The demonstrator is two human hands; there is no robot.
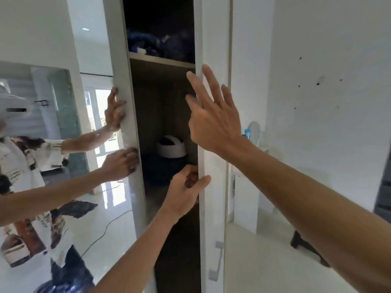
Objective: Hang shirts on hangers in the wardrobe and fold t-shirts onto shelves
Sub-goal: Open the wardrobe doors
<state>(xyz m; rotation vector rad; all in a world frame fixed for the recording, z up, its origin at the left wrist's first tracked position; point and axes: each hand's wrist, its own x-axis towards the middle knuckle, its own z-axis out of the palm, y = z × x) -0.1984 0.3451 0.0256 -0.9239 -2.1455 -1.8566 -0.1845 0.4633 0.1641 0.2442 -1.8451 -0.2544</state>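
Note:
The wardrobe stands partly open, showing a narrow dark interior (163, 106) between two tall doors. My left hand (187, 185) grips the inner edge of the right door (213, 187), fingers curled behind it and thumb on the front. Higher up, my right hand (211, 115) lies against the same door edge with straight, spread fingers. An upper shelf (163, 60) carries a pile of dark blue clothes (156, 42). No hangers or shirts show in the opening.
The mirrored left door (63, 144) reflects me, both my hands and a bright tiled room. Deep inside sits a white round container (172, 148). A metal handle (218, 259) is low on the right door. A white wall (317, 81) lies to the right.

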